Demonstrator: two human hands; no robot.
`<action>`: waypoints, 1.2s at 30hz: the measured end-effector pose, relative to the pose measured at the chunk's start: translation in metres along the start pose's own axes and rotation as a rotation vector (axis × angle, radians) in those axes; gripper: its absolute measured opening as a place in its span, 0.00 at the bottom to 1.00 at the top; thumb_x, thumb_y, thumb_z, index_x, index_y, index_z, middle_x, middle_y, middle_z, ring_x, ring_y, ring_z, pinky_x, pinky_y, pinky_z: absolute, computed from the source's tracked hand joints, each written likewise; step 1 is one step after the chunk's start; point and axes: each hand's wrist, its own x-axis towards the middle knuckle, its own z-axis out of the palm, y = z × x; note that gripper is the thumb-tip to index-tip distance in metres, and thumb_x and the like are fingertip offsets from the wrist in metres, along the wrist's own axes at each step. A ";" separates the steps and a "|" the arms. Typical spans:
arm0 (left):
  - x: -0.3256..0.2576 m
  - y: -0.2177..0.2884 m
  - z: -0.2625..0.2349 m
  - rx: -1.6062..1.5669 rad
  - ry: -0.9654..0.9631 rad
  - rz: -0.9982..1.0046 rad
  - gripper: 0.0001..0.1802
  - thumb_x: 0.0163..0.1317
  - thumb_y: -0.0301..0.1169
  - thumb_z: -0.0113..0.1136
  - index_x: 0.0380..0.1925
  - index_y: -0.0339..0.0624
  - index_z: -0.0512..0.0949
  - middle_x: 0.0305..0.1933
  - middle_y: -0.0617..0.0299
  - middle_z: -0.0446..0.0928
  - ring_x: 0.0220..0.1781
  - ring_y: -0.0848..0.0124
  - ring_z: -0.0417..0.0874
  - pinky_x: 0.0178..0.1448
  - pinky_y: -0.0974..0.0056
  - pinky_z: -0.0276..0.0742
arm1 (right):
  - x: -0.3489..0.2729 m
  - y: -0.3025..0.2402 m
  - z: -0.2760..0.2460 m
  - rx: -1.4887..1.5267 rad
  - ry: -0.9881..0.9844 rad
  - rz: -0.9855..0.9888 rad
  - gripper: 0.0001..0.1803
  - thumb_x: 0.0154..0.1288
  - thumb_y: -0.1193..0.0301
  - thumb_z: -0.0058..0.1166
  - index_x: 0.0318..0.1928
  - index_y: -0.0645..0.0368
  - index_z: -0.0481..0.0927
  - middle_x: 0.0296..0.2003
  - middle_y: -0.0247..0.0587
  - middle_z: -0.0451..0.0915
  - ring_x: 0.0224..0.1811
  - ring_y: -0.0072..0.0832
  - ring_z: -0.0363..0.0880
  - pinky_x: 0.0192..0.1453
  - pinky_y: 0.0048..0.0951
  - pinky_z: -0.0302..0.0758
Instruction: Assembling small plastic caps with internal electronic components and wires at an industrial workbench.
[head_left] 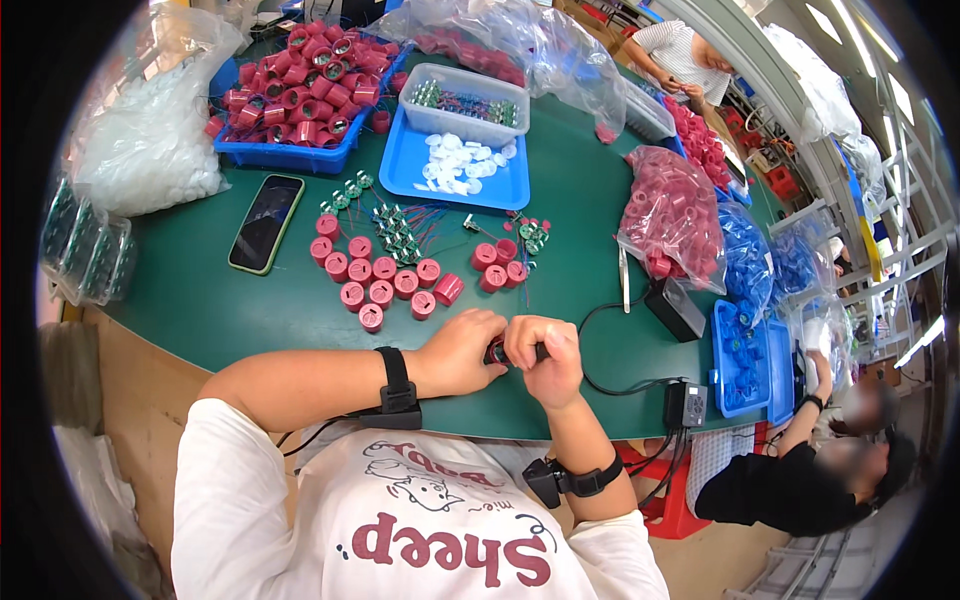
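Observation:
My left hand (458, 352) and my right hand (545, 357) meet near the front edge of the green table (210, 310). Both close around a small red cylindrical cap (496, 351), mostly hidden between the fingers. My right hand also grips a dark pen-like tool (541, 351) whose black cable (610, 385) runs right to a small black box (685, 402). Just beyond my hands stand several red caps (385, 280) in rows, with small round green circuit boards (398, 232) and thin wires behind them.
A phone (265, 222) lies at left. A blue tray (455, 165) holds white discs, a clear tub (465, 105) holds boards, a blue crate (300, 85) holds red caps. Bags of red parts (670, 215) sit right. Other people work at the right and far side.

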 end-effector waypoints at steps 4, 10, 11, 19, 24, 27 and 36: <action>0.002 0.002 -0.004 -0.032 -0.002 -0.007 0.17 0.39 0.28 0.67 0.30 0.38 0.72 0.34 0.50 0.73 0.41 0.51 0.73 0.46 0.53 0.68 | 0.002 0.008 0.001 0.004 0.021 0.016 0.28 0.64 0.58 0.35 0.10 0.61 0.59 0.10 0.39 0.61 0.14 0.25 0.56 0.20 0.26 0.53; 0.002 -0.010 -0.004 -0.069 0.072 0.019 0.16 0.38 0.27 0.68 0.27 0.38 0.73 0.31 0.52 0.74 0.36 0.52 0.74 0.42 0.54 0.69 | 0.017 0.017 0.002 0.040 0.014 0.077 0.29 0.63 0.56 0.36 0.09 0.60 0.58 0.09 0.37 0.59 0.13 0.24 0.55 0.19 0.26 0.51; 0.001 -0.012 -0.004 -0.099 0.100 0.025 0.15 0.38 0.27 0.68 0.26 0.38 0.73 0.30 0.52 0.74 0.36 0.52 0.74 0.42 0.54 0.69 | 0.020 0.018 0.003 0.038 0.006 0.126 0.28 0.62 0.56 0.37 0.09 0.60 0.58 0.09 0.37 0.59 0.13 0.24 0.54 0.19 0.26 0.50; 0.013 -0.006 0.006 -0.083 0.096 0.199 0.12 0.35 0.26 0.60 0.24 0.39 0.72 0.27 0.53 0.72 0.34 0.52 0.73 0.40 0.54 0.68 | 0.000 0.002 0.001 -0.258 -0.137 -0.057 0.20 0.54 0.61 0.45 0.13 0.61 0.61 0.12 0.40 0.58 0.14 0.33 0.57 0.21 0.33 0.56; 0.011 -0.004 0.002 -0.019 0.053 0.107 0.12 0.37 0.27 0.66 0.24 0.39 0.74 0.27 0.53 0.74 0.32 0.54 0.75 0.37 0.55 0.69 | 0.002 0.010 0.003 -0.157 -0.031 0.000 0.23 0.58 0.61 0.41 0.12 0.60 0.57 0.12 0.37 0.59 0.15 0.28 0.57 0.22 0.30 0.55; 0.001 -0.003 -0.009 -0.098 0.018 -0.047 0.16 0.38 0.27 0.70 0.28 0.38 0.75 0.28 0.54 0.74 0.32 0.59 0.75 0.37 0.59 0.71 | 0.010 -0.006 0.002 0.003 0.078 -0.021 0.23 0.60 0.59 0.38 0.11 0.59 0.58 0.12 0.35 0.61 0.16 0.26 0.58 0.21 0.28 0.55; 0.011 0.029 -0.142 -0.898 0.108 -0.251 0.09 0.59 0.30 0.60 0.37 0.38 0.75 0.34 0.60 0.78 0.30 0.75 0.79 0.33 0.71 0.76 | 0.005 -0.106 -0.023 0.687 0.353 -0.389 0.34 0.63 0.40 0.35 0.13 0.54 0.57 0.10 0.32 0.55 0.11 0.22 0.51 0.17 0.25 0.50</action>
